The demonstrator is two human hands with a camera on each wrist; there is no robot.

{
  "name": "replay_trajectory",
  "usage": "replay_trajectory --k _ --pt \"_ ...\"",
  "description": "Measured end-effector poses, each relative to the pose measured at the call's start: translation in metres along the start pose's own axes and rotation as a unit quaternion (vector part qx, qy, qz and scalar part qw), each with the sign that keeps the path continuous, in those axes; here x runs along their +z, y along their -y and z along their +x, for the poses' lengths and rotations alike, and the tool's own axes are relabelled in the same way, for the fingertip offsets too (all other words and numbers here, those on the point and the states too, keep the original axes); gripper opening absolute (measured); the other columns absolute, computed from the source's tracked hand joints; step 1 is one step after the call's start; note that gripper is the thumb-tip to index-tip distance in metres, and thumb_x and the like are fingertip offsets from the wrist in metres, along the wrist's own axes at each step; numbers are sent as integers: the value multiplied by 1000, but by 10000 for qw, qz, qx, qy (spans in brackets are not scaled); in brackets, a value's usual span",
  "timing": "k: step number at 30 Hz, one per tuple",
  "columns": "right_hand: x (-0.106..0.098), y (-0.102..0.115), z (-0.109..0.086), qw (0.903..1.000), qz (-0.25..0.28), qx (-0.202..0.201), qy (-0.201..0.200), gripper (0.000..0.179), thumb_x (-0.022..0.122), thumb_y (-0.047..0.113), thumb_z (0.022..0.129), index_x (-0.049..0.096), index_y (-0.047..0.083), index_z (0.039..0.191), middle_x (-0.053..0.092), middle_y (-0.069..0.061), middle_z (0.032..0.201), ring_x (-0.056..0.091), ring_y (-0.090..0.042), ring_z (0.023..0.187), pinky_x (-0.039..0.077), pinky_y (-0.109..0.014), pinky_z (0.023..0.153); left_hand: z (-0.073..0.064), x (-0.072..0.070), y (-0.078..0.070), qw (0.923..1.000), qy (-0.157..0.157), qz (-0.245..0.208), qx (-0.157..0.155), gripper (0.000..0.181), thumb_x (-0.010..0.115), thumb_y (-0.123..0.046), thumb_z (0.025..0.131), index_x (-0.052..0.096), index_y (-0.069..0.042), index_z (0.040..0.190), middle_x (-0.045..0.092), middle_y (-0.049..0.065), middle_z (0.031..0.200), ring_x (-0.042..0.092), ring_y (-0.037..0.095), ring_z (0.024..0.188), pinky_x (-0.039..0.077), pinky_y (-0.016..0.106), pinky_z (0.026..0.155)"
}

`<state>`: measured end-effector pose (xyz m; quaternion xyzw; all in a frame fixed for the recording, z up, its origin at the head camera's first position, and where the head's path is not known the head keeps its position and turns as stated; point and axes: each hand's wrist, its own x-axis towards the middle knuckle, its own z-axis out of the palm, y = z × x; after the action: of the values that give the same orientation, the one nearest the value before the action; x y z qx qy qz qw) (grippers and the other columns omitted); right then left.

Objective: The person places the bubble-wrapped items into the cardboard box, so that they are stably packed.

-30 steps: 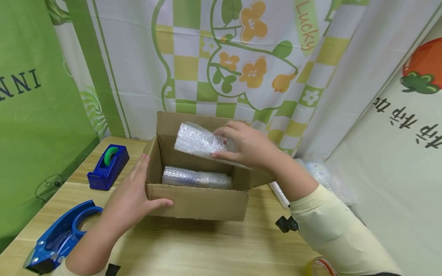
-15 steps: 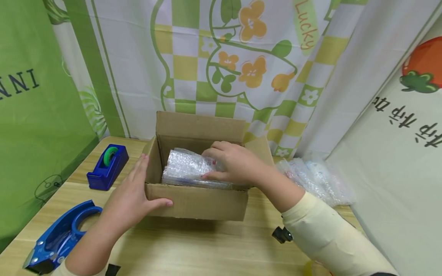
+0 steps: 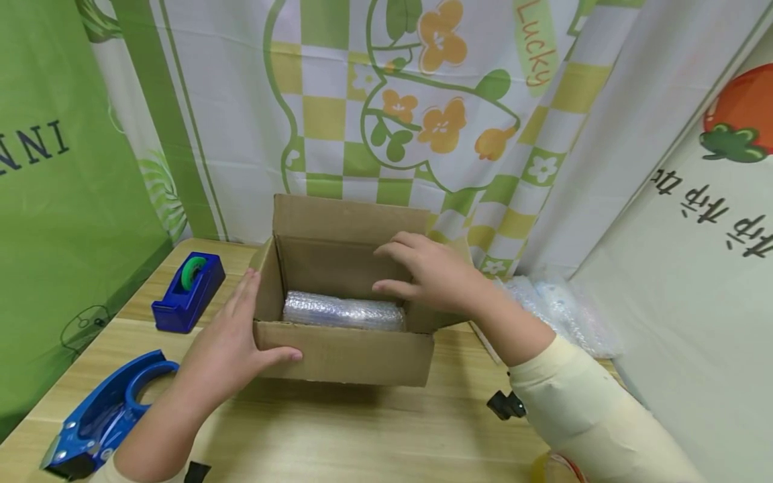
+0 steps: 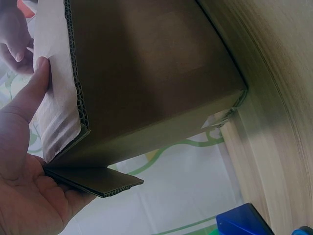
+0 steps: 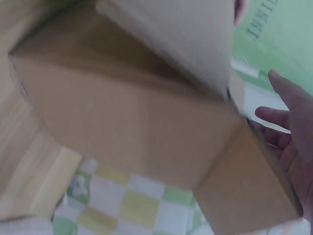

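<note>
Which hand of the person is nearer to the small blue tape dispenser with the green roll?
The left. The left hand grips the left front corner of the cardboard box, beside the tape dispenser. The right hand is over the box's right end, farther away.

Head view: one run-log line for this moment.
left hand: touching cardboard box | right hand: holding nothing, over box | bubble-wrapped bundle: inside box | blue tape dispenser: on table

Plain brown cardboard box (image 3: 344,355) is sitting open mid-frame, flaps spread. Shiny bubble-wrapped bundle (image 3: 344,312) is lying inside, running left to right along the lower side.
</note>
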<state>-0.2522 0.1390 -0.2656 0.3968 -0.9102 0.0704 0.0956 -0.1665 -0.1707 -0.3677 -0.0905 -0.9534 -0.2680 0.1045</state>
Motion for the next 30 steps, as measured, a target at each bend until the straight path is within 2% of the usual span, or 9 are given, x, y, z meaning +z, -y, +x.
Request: replay_trajectory --k 5,8,11,14,18,21,25,30 --pt "-25 -23 -14 9964 102 804 -264 56 59 57 92 58 19 134 57 0 128 60 -18 107 54 -43 86 0 0 -1 10000 11 -1 -8 136 76 -71 65 -1 -11 159 6 16 165 24 49 143 30 68 108" --pt "-36 -46 -24 9905 327 1216 -557 54 57 54 94 58 16 133 58 -3 126 57 -22 115 52 -46 90 0 -1 -1 10000 25 2 -15 135 76 -71 66 -1 -11 159 5 15 165 25 49 143 30 68 108" --pt "-41 -72 -37 9803 667 1689 -773 57 54 53 96 56 12 135 57 -7 128 56 -27 116 50 -50 92 -1 -1 -1 10000 13 14 -17 135 76 -71 66 0 -10 159 6 16 165 26 49 143 31 68 108" --pt "-41 -93 -51 9681 863 2212 -804 60 51 53 97 53 9 137 56 -13 130 56 -31 116 47 -55 94 -1 -1 -1 10000 7 23 -18 135 76 -71 66 -1 -11 159 7 16 165 27 49 142 32 68 107" --pt "-35 -114 -70 9518 919 2884 -486 67 48 56 97 49 4 139 55 -20 132 56 -37 116 47 -57 92 0 0 -1 10000 12 43 -18 135 75 -72 65 -1 -11 159 7 16 165 26 49 143 31 68 108" --pt "-22 -126 -80 9429 948 3189 -137 74 46 62 96 46 4 142 53 -22 135 56 -39 118 48 -58 91 1 0 -1 10000 19 54 -41 136 75 -73 65 -2 -12 159 6 15 165 26 49 143 31 68 108" --pt "0 -139 -87 9371 944 3347 310 79 45 65 95 42 4 145 51 -23 139 54 -41 122 47 -59 92 1 0 -1 9999 40 46 -81 135 75 -73 65 -2 -12 159 5 16 165 25 49 143 31 68 108" --pt "32 -149 -96 9338 942 3351 829 77 50 59 96 42 0 144 53 -28 135 54 -45 119 47 -60 93 0 0 -1 9999 72 33 -88 136 75 -73 65 -2 -11 159 5 16 165 25 49 143 30 68 108"
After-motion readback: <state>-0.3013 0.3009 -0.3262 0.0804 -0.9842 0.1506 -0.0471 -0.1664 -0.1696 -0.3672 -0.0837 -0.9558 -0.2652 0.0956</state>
